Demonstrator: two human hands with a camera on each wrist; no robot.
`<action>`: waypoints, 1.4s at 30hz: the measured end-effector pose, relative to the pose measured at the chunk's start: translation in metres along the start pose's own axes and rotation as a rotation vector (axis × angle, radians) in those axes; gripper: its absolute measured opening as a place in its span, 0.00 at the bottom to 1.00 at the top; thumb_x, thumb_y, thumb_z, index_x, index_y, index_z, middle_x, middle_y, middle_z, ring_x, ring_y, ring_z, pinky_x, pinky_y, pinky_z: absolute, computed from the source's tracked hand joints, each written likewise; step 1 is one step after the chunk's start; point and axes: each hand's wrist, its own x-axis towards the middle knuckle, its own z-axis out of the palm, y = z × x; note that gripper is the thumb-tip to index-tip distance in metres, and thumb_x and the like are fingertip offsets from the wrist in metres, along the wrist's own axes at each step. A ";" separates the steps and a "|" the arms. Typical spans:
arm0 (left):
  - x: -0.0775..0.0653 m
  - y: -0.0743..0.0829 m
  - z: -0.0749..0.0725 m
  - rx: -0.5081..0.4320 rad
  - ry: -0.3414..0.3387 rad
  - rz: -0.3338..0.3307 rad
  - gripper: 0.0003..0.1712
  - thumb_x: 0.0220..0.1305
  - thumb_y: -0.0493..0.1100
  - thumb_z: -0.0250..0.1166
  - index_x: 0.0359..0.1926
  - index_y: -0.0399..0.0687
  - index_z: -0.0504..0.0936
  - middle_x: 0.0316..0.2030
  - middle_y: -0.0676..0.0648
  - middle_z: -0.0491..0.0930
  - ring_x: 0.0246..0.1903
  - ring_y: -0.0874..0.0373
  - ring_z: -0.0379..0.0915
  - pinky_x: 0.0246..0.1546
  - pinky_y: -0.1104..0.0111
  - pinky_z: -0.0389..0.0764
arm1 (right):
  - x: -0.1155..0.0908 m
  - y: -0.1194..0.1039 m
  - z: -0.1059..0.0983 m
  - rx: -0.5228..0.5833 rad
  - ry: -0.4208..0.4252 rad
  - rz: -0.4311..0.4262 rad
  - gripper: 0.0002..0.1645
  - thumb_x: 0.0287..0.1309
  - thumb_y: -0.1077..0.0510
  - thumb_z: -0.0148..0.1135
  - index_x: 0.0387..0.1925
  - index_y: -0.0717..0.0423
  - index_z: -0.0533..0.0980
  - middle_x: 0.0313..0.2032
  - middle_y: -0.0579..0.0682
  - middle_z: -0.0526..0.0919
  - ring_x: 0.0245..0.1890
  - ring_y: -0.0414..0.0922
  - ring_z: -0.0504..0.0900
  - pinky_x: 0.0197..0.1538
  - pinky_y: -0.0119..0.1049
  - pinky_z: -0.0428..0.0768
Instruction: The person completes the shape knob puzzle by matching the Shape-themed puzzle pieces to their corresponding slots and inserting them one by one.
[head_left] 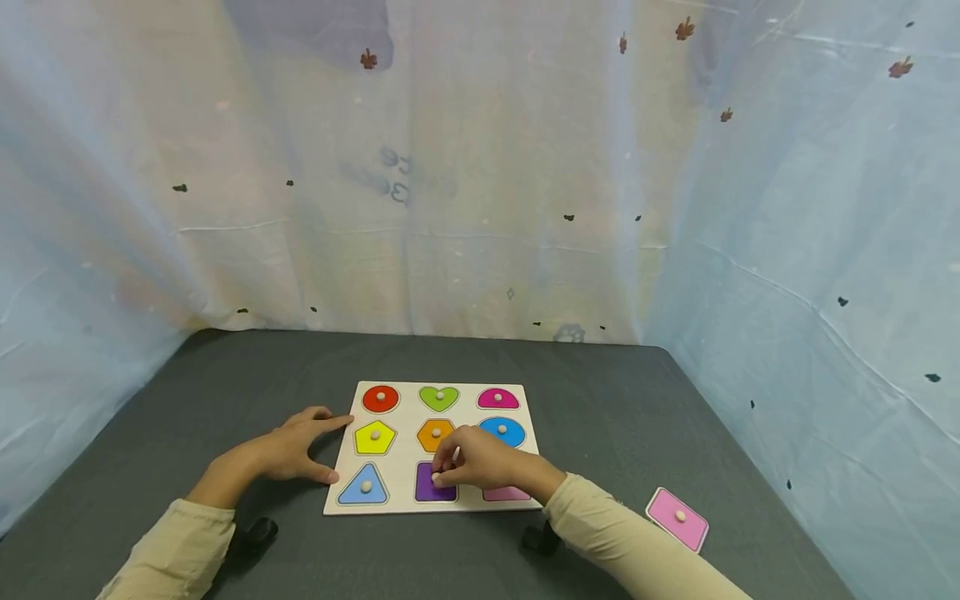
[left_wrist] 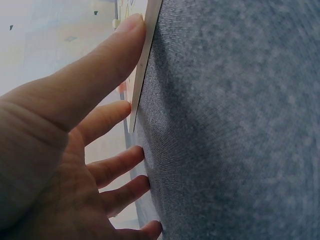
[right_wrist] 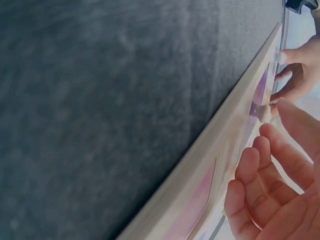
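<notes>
A pale wooden knob puzzle board (head_left: 401, 450) lies on the grey table, filled with coloured shapes. My right hand (head_left: 480, 458) is over its front row, with thumb and forefinger pinching the small knob of the purple square piece (head_left: 426, 492). That square sits in its recess. In the right wrist view the knob (right_wrist: 262, 113) shows between thumb and forefinger. At the board's left edge, my left hand (head_left: 292, 447) is spread, thumb (left_wrist: 131, 30) and forefinger touching the side. A pink rectangle piece (head_left: 667, 510) lies apart on the table to the right.
Red circle (head_left: 380, 399), green heart (head_left: 438, 399), magenta half-circle (head_left: 498, 400), yellow pentagon (head_left: 367, 440), orange hexagon (head_left: 427, 433), blue oval (head_left: 512, 435) and light blue triangle (head_left: 358, 497) sit in the board. The pink recess (head_left: 506, 494) is partly behind my right wrist. Curtains hang around the table (head_left: 600, 417).
</notes>
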 end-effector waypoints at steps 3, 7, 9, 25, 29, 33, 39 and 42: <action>-0.001 0.000 0.000 -0.005 0.002 0.002 0.57 0.48 0.58 0.80 0.76 0.48 0.64 0.69 0.29 0.60 0.65 0.29 0.58 0.59 0.30 0.64 | -0.004 0.002 -0.003 0.012 0.010 0.003 0.07 0.60 0.54 0.73 0.34 0.54 0.85 0.25 0.43 0.80 0.27 0.33 0.76 0.36 0.24 0.78; -0.001 0.000 0.000 0.000 0.007 0.000 0.57 0.48 0.59 0.80 0.76 0.48 0.64 0.69 0.29 0.60 0.65 0.29 0.59 0.58 0.30 0.65 | -0.010 0.003 -0.010 -0.003 0.028 0.004 0.07 0.59 0.53 0.73 0.34 0.52 0.85 0.26 0.41 0.81 0.27 0.34 0.77 0.36 0.25 0.78; 0.000 0.000 0.000 0.007 0.010 0.002 0.57 0.48 0.59 0.80 0.75 0.48 0.64 0.68 0.29 0.61 0.65 0.29 0.59 0.58 0.30 0.65 | -0.014 0.003 -0.013 -0.004 0.037 0.008 0.06 0.59 0.55 0.73 0.34 0.53 0.85 0.27 0.42 0.82 0.27 0.35 0.77 0.34 0.25 0.77; 0.000 -0.001 0.002 0.017 0.011 0.016 0.56 0.48 0.59 0.80 0.75 0.48 0.65 0.67 0.29 0.62 0.65 0.29 0.60 0.58 0.29 0.65 | -0.051 0.018 -0.032 -0.017 0.132 -0.009 0.09 0.62 0.55 0.70 0.39 0.57 0.85 0.32 0.46 0.83 0.23 0.41 0.77 0.30 0.26 0.77; 0.000 -0.001 0.001 0.020 0.013 0.011 0.57 0.48 0.59 0.80 0.75 0.48 0.65 0.68 0.29 0.62 0.65 0.28 0.60 0.58 0.29 0.65 | -0.061 0.023 -0.037 -0.040 0.153 -0.013 0.10 0.62 0.55 0.70 0.39 0.58 0.85 0.32 0.48 0.84 0.24 0.41 0.77 0.31 0.27 0.78; 0.000 -0.002 0.001 0.018 0.012 0.009 0.56 0.48 0.59 0.80 0.75 0.48 0.65 0.68 0.29 0.62 0.65 0.28 0.59 0.58 0.29 0.65 | -0.073 0.028 -0.042 -0.057 0.170 -0.009 0.09 0.62 0.56 0.70 0.40 0.58 0.85 0.33 0.47 0.85 0.24 0.39 0.77 0.32 0.27 0.79; 0.000 -0.002 0.001 0.011 0.001 0.007 0.57 0.48 0.59 0.80 0.75 0.48 0.65 0.68 0.28 0.61 0.65 0.28 0.58 0.58 0.28 0.63 | -0.096 0.036 -0.052 -0.053 0.212 0.031 0.12 0.62 0.54 0.70 0.40 0.59 0.85 0.30 0.47 0.84 0.24 0.37 0.75 0.30 0.28 0.76; 0.001 -0.002 0.001 0.014 0.002 0.006 0.57 0.48 0.59 0.80 0.75 0.49 0.64 0.68 0.29 0.61 0.65 0.28 0.59 0.58 0.28 0.63 | -0.108 0.042 -0.058 -0.052 0.231 0.059 0.14 0.63 0.52 0.69 0.42 0.59 0.84 0.31 0.46 0.84 0.25 0.37 0.75 0.30 0.28 0.76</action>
